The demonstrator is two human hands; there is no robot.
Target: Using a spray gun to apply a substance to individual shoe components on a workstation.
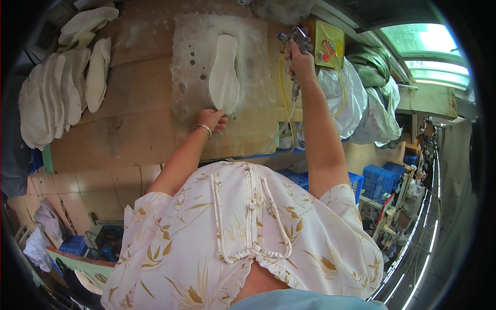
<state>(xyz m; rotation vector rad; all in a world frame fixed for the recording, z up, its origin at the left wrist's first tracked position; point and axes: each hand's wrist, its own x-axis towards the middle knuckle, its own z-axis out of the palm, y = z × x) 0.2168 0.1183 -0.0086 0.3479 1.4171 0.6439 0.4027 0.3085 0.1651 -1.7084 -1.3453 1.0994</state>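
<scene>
Single fisheye head view, looking steeply down, floral shirt close below, cardboard-covered table farther off

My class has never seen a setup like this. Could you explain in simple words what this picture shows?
There is no robot: a person works with two bare hands, each serving as a grip. A wide camera on the person's head looks down, so straight edges bend. On white-dusted cardboard lies a white insole, with more insoles at the left. The left grip seems to pinch the insole's near end. The right grip holds a spray gun.
</scene>
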